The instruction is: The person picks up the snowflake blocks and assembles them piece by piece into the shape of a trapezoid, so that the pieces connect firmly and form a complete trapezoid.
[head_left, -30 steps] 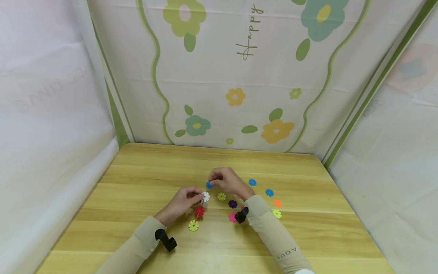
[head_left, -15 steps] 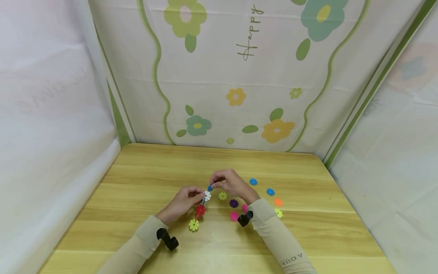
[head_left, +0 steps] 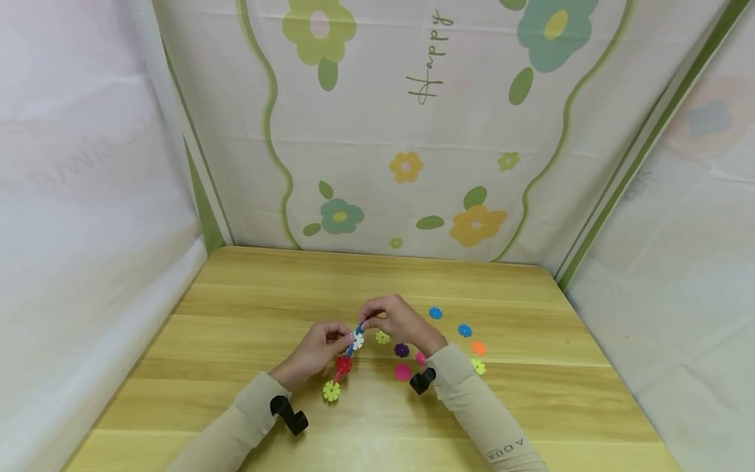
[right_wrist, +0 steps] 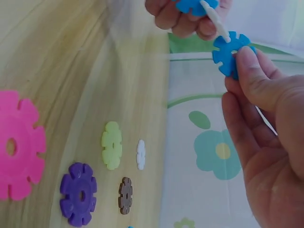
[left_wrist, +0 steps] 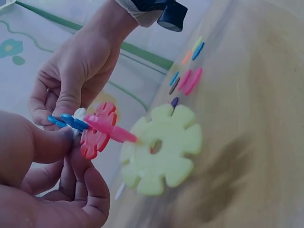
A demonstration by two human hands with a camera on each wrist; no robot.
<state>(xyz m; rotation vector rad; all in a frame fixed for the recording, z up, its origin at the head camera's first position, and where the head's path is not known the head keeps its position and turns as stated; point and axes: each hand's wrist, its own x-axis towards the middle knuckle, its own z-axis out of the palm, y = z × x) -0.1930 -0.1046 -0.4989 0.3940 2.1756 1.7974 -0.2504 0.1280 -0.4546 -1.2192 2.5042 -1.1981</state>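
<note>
My left hand (head_left: 315,352) pinches the white notched disc (head_left: 358,341) of a chain of interlocking plastic discs. Down from it run a blue disc, a red disc (head_left: 344,365), a pink disc (left_wrist: 105,127) and a yellow-green disc (head_left: 331,391) at the lower end. Between thumb and fingers, my right hand (head_left: 400,322) holds another blue disc (right_wrist: 225,56). Its notched edge meets the white disc's edge in the right wrist view; how deep they fit together I cannot tell. The left fingers partly cover the white disc.
Loose discs lie on the wooden table (head_left: 248,288) around the right forearm: yellow-green (head_left: 383,337), purple (head_left: 402,350), pink (head_left: 404,372), blue (head_left: 435,313), orange (head_left: 478,349) and others. A brown disc (right_wrist: 125,195) and a white one show in the right wrist view. Fabric walls enclose the table.
My right hand has brought its blue disc down against the white disc, from a small gap one second ago. The left hand has stayed nearly in place, and the chain has turned slightly.
</note>
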